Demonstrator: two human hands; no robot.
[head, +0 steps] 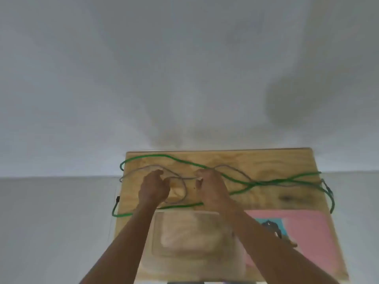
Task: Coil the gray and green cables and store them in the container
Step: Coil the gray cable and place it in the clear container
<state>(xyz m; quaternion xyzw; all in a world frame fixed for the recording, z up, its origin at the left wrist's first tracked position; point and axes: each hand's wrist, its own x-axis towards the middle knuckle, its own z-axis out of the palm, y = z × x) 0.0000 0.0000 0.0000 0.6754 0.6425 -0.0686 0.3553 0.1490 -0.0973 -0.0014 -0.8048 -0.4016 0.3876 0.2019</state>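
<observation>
Gray cable (180, 198): thin, pale, lying looped on the desk (266, 199); both hands' fingers (202, 174) are pinching it. Green cable (256, 184): sprawling, overhanging edges.

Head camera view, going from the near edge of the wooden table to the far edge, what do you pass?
Clear container → left hand and right hand on the gray cable → far run of the green cable → wall.
</observation>
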